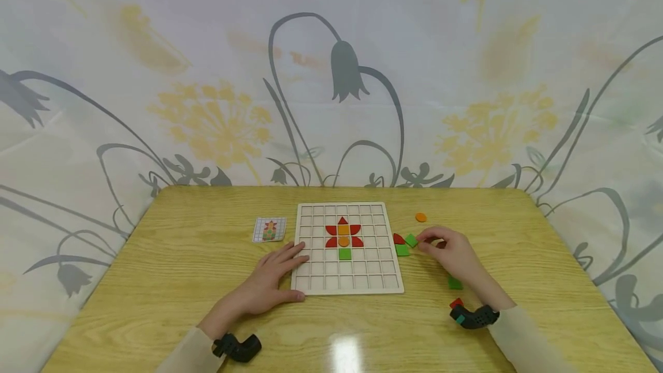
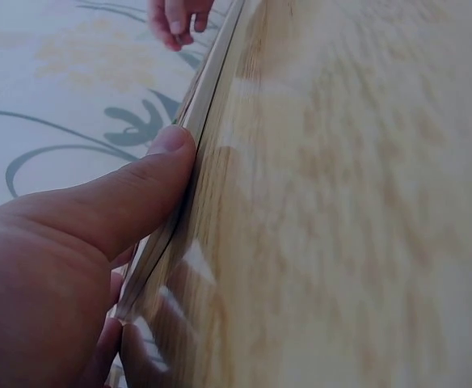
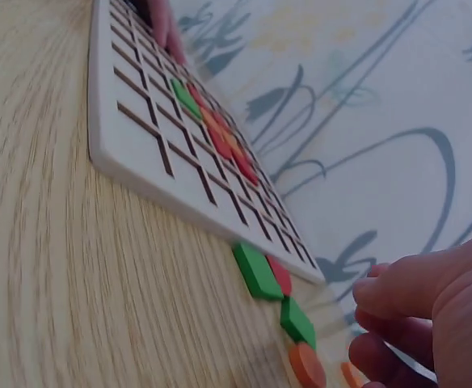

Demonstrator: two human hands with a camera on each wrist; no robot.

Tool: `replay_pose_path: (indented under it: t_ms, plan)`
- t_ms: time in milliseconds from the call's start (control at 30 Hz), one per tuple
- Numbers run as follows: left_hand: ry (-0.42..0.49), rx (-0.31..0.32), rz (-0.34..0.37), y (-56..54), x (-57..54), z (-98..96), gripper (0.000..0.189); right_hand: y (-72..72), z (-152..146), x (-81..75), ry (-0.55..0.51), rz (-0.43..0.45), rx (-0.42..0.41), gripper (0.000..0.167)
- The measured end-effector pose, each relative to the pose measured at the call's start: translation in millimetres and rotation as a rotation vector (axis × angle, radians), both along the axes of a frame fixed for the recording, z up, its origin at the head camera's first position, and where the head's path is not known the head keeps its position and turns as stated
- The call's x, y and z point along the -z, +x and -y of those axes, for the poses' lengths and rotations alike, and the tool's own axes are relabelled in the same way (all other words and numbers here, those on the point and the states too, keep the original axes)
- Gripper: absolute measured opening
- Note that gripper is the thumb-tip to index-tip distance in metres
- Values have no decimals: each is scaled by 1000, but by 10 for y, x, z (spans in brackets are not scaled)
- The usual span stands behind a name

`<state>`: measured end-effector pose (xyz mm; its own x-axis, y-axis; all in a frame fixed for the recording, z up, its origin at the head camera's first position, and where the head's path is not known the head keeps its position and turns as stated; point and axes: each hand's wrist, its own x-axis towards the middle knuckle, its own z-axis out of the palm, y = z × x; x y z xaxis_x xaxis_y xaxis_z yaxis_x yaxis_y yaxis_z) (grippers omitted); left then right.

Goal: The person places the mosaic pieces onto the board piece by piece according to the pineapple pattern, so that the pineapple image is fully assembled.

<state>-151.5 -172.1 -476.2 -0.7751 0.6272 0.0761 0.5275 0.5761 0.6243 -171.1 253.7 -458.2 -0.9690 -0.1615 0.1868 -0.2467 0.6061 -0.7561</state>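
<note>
My left hand [image 1: 269, 284] rests on the left edge of a white grid board [image 1: 321, 275], its fingers spread and the thumb against the near corner. Red pieces [image 1: 331, 242], an orange square [image 1: 343, 229], an orange disc [image 1: 344, 242] and a green square [image 1: 345, 254] lie together in the board's cells. Beyond the board's right edge, my right hand [image 1: 453, 252] hovers with loosely bent fingers beside a green tile [image 1: 411, 240]. No piece shows between those fingers. In the right wrist view an orange disc [image 3: 307, 365] lies near that green tile, below the fingertips.
A pattern card [image 1: 270, 229] lies left of the board. Another green tile [image 1: 402, 250] and a red piece [image 1: 398, 239] sit at the board's right edge. An orange disc [image 1: 421, 217] lies farther back. Under the right forearm are a green piece [image 1: 455, 283] and a red piece [image 1: 456, 303].
</note>
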Motion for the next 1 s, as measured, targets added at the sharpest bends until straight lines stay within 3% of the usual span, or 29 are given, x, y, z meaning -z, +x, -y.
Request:
replay_pose_path:
  t_ms: [233,433,567,1000]
  plan:
    - [-11,-1,-5,-16,5,-3,73,148,-421,-27,95,-2,34,11]
    - [-12,-2,1,-11,-2,-6,73,219,-632,-12,62,99,-24,16]
    - [-7,1,5,-8,-6,-6,73,219,-694,7,44,148,-49,16]
    - [-9,1,4,-7,5,10,75,205,-722,16,77,175,-72,19]
